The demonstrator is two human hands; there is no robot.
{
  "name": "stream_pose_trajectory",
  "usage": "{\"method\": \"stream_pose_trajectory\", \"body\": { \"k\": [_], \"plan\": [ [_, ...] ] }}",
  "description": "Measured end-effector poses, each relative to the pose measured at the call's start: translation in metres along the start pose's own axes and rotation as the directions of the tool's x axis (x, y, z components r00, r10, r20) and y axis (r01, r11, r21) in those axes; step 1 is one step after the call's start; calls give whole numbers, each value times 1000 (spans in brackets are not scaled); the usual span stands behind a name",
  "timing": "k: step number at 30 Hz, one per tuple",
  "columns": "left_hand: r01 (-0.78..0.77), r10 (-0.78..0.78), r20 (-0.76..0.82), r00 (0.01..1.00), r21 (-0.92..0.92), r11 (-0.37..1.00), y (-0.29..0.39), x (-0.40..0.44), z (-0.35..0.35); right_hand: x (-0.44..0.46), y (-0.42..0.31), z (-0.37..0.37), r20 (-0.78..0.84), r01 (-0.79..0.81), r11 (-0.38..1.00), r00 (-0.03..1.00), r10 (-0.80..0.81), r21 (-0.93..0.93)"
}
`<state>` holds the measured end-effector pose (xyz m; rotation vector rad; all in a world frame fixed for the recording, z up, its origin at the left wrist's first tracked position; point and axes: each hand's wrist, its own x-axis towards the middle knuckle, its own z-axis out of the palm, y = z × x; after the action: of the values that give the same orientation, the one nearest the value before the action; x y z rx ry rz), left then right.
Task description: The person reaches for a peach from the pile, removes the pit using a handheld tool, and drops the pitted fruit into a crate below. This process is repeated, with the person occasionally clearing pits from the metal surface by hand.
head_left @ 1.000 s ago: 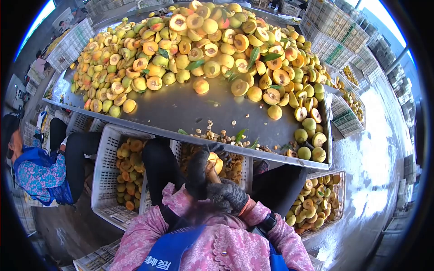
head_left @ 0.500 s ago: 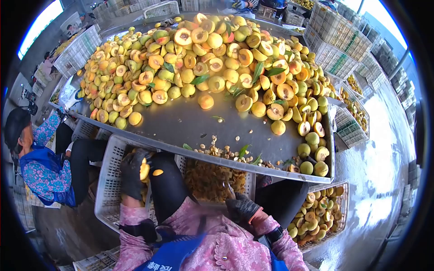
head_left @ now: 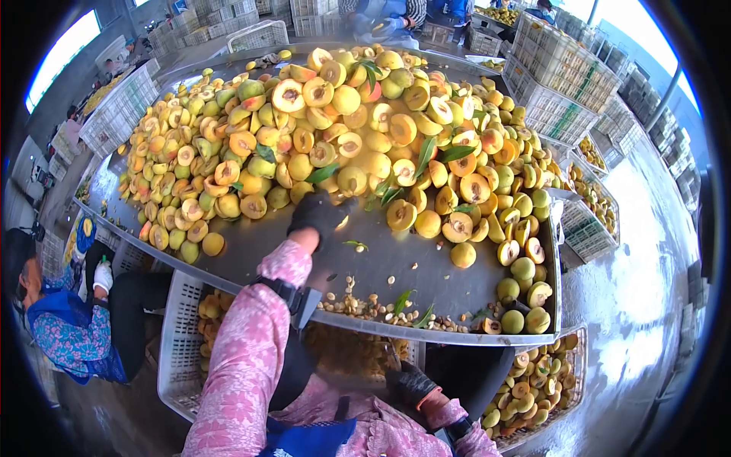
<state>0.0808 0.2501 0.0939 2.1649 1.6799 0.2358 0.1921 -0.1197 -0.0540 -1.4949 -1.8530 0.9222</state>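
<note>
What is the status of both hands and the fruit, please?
Left hand at near edge of fruit pile, grip hidden. Right hand closed on slim tool, below table edge. Green leaf on the pile, just beyond left hand.

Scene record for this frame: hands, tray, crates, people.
left_hand: dark-gloved left hand at near edge of fruit pile; grip unclear
right_hand: dark-gloved right hand below tray, holding slim tool
pile: whole-looking and halved fruit, some green leaves
tray_front: scattered small pale pieces
crate_left: plastic crate holding fruit, partly hidden by left arm
person_left: seated co-worker, blue patterned sleeves
</note>
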Motion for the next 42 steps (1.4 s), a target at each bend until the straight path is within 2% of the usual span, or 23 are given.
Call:
{"method": "stream_pose_trajectory", "body": {
  "k": [2,4,5,6,7,8,11,12,14,15,16,17,21,22,23,26,29,31,33,34,37,40,42],
  "plan": [
    [2,-2,-65,998,14,1000,2,13,27,3,-11,-14,90,26,965,996,-3,-260],
    [-93,98,21,995,-183,979,-7,17,33,4,-23,-28,117,43,921,993,3,-387],
    [-83,134,86,987,-438,895,-16,15,36,3,-25,-31,87,78,919,995,-48,-386],
    [-27,168,152,974,-658,752,-24,11,35,4,-28,-35,79,129,892,991,-105,-434],
    [118,219,225,950,-902,416,-30,-3,30,4,-32,-39,71,176,858,984,-162,-482],
    [274,292,265,919,-962,9,-34,-18,26,5,-39,-44,92,232,788,971,-219,-571],
    [369,349,214,913,-799,-476,-31,-75,11,7,-43,-53,148,315,739,947,-284,-595],
    [442,389,238,890,-660,-607,-27,-92,5,12,-53,-62,120,229,871,973,-196,-434],
    [425,291,310,905,-657,-622,-21,-123,4,20,-73,-79,60,18,999,998,-15,-47],
    [480,345,333,877,-622,-619,-16,-135,2,28,-106,-93,152,-368,837,930,336,404],
    [462,322,331,887,-626,-629,-13,-145,7,29,-124,-99,379,-624,358,740,556,695],
    [459,328,321,889,-648,-608,-10,-156,11,27,-121,-96,352,-573,346,774,527,743],
    [363,319,221,922,-785,-502,2,-197,17,29,-115,-86,265,-430,714,903,338,552],
    [273,263,178,948,-881,-387,0,-205,28,29,-112,-81,238,-376,791,926,295,483],
    [177,213,123,969,-950,-255,-5,-209,44,31,-113,-78,211,-330,824,942,260,460],
    [-97,332,-96,939,-995,-12,7,-224,33,38,-127,-73,39,-166,879,985,167,447],
    [-138,395,-68,916,-979,151,5,-232,39,36,-118,-63,-92,-37,902,992,85,430],
    [-97,413,-43,910,-989,109,4,-240,42,36,-126,-63,-77,-174,864,969,237,473],
    [161,380,75,922,-966,-201,9,-244,42,36,-136,-68,7,-309,772,930,367,555],
    [279,377,138,916,-895,-350,12,-246,40,36,-136,-66,5,-315,760,925,380,569],
    [422,413,218,884,-753,-505,17,-255,23,36,-125,-52,-128,-210,817,937,325,536],
    [429,356,261,898,-704,-566,20,-257,20,37,-124,-50,-184,-153,820,937,299,551],
    [247,472,109,875,-938,-243,10,-254,28,38,-138,-55,-209,-156,834,929,307,529]
  ]
}}
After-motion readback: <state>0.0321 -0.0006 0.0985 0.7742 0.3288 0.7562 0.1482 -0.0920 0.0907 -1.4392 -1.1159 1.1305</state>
